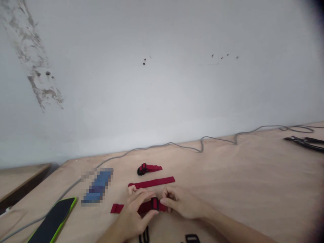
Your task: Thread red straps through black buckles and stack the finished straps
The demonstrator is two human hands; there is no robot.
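A red webbing strap [116, 208] lies on the table, threaded through a black slide buckle [155, 204]. My left hand [135, 211] covers the strap's middle, its thumb and fingers closed about the buckle's left side. On the buckle's other side, my right hand [181, 201] pinches the short strap end between thumb and curled fingers. Just beyond my hands is a flat red strap [154, 182]. Farther back sits a red strap bundle with black buckles [143, 168]. Loose black buckles [192, 238] lie near the bottom edge, one partly hidden under my left hand.
At the left are a phone in a green case [53, 221] and a blurred-out blue item [98, 186]. A grey cable [174, 144] runs along the table's back edge by the wall [172, 91]. Black-handled pliers or cutters [307, 142] lie at the far right.
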